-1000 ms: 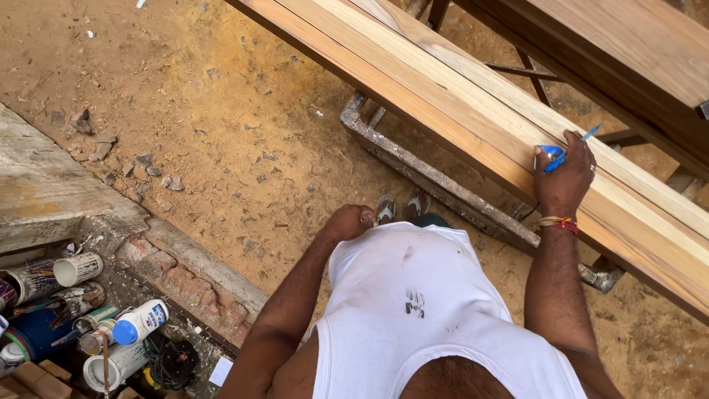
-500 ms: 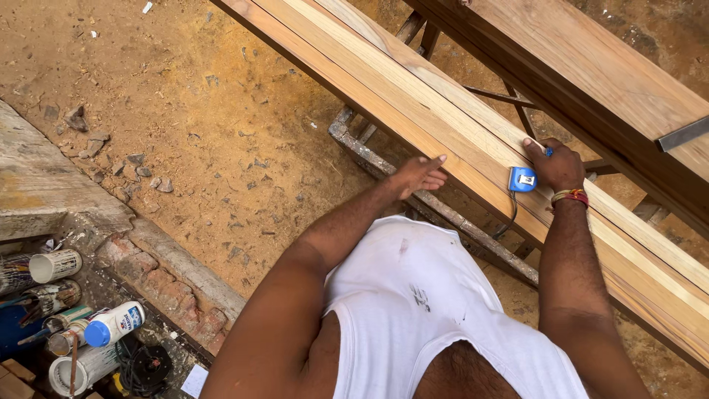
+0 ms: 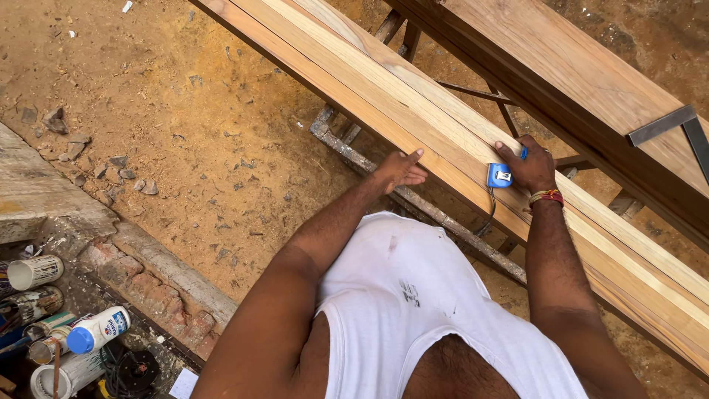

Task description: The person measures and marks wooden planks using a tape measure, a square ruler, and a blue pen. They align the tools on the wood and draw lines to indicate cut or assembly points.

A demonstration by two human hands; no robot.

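Blue tape measure (image 3: 499,175) sits gripped in my right hand (image 3: 533,164), fingers closed around it, pressed on the near edge of the long pale wooden planks (image 3: 384,89). My left hand (image 3: 399,170) hovers just off that same edge, fingers loosely open, holding nothing, above the rusty metal trestle (image 3: 354,148).
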